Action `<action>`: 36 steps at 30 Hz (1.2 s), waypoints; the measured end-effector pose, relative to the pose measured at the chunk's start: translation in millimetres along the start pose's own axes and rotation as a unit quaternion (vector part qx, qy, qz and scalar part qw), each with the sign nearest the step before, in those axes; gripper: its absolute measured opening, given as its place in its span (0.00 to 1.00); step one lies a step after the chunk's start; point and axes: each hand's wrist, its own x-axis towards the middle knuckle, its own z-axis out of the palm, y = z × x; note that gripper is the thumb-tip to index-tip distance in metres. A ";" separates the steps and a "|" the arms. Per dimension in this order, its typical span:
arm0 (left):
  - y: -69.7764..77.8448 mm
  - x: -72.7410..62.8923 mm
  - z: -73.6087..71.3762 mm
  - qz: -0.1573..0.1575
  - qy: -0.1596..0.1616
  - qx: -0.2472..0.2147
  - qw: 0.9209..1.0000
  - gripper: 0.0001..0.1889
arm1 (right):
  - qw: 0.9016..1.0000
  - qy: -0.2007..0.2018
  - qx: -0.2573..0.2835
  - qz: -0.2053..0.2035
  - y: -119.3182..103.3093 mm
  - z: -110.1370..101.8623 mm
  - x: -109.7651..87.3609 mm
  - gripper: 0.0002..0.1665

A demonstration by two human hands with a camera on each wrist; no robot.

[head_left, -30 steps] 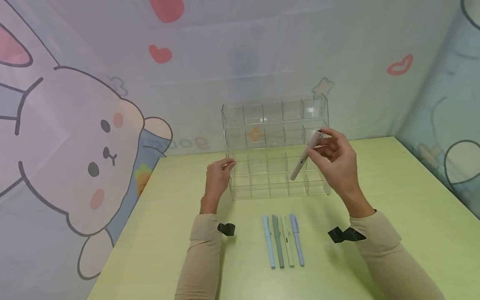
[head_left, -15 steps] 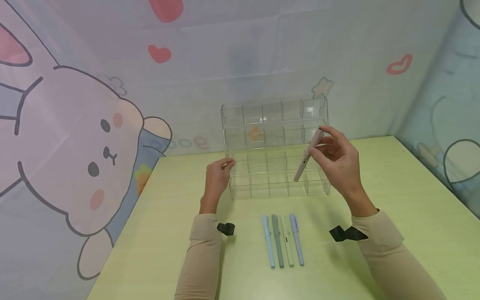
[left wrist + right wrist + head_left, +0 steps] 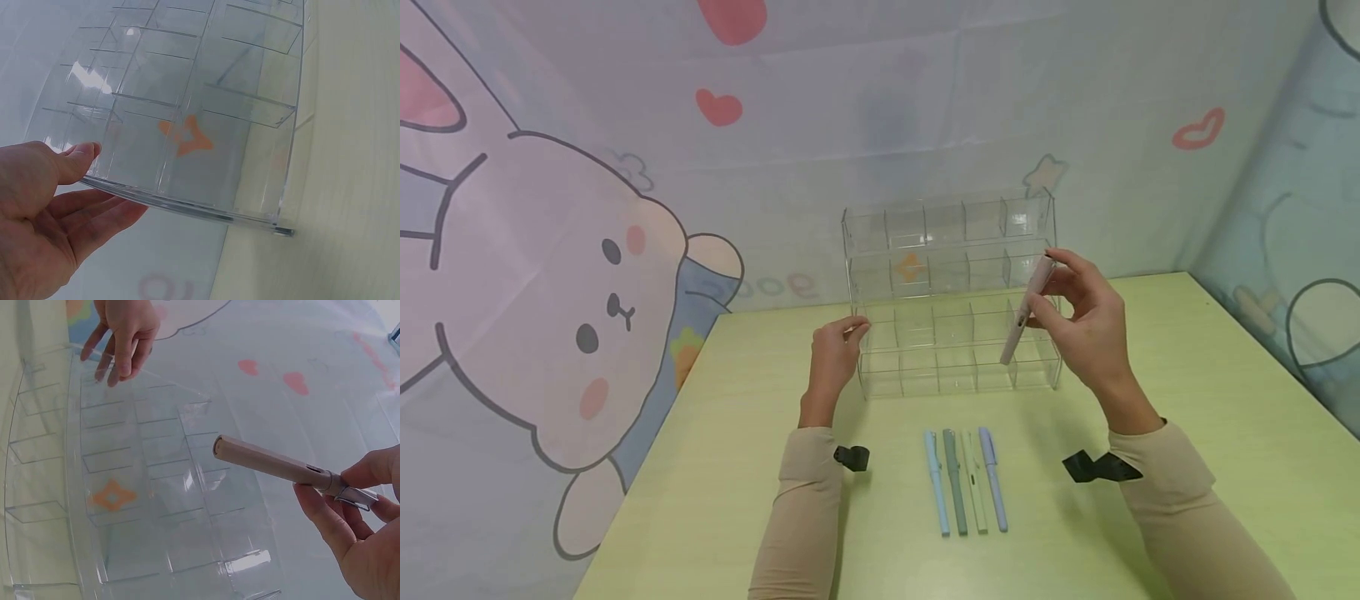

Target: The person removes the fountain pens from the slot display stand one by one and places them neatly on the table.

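Note:
A clear tiered rack (image 3: 955, 325) with divided compartments stands on the table. My left hand (image 3: 835, 358) pinches its left side panel; in the left wrist view, thumb and fingers (image 3: 106, 231) lie on either side of the panel's edge. A pale pinkish pen (image 3: 1030, 304) is held by my right hand (image 3: 1086, 329) between thumb and fingertips, tilted with its lower end in front of the rack's right part. The right wrist view shows the pen's clip (image 3: 355, 504) close to my fingers. Whether the pen touches the rack, I cannot tell.
In front of the rack several capped pens lie side by side: light blue (image 3: 937, 483), dark green (image 3: 956, 483), pale green (image 3: 974, 483) and lavender (image 3: 993, 479). The yellow-green table (image 3: 737, 467) backs onto a printed cloth (image 3: 805, 167).
My right hand has shifted slightly to the right with the pen, which now stands a little steeper. My left hand stays on the rack, and the lying pens have not moved.

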 end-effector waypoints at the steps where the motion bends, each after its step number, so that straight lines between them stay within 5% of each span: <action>1: 0.3 -0.2 -0.2 0.000 0.000 0.000 1.000 0.11 | 1.000 -0.001 0.002 0.000 -0.1 -0.4 0.2 0.33; 10: 0.1 -0.1 -0.5 -0.003 -0.001 -0.003 1.000 0.11 | 0.999 -0.025 -0.019 0.030 -2.5 -4.4 0.8 0.32; 20: -0.5 0.7 0.1 0.000 -0.004 -0.010 1.000 0.11 | 0.990 -0.102 -0.004 0.098 -10.1 -13.0 1.3 0.32; 23: -0.3 0.6 0.3 -0.002 -0.006 -0.007 1.000 0.11 | 0.978 -0.142 -0.026 0.152 -10.7 -16.2 2.4 0.33; 29: 0.7 0.3 -0.6 -0.008 -0.007 -0.006 1.000 0.11 | 0.934 -0.239 -0.037 0.265 -2.5 -23.3 5.4 0.34; 36: 1.5 -0.5 -0.9 -0.004 -0.009 -0.005 1.000 0.12 | 0.909 -0.283 -0.038 0.304 12.4 -25.7 5.1 0.34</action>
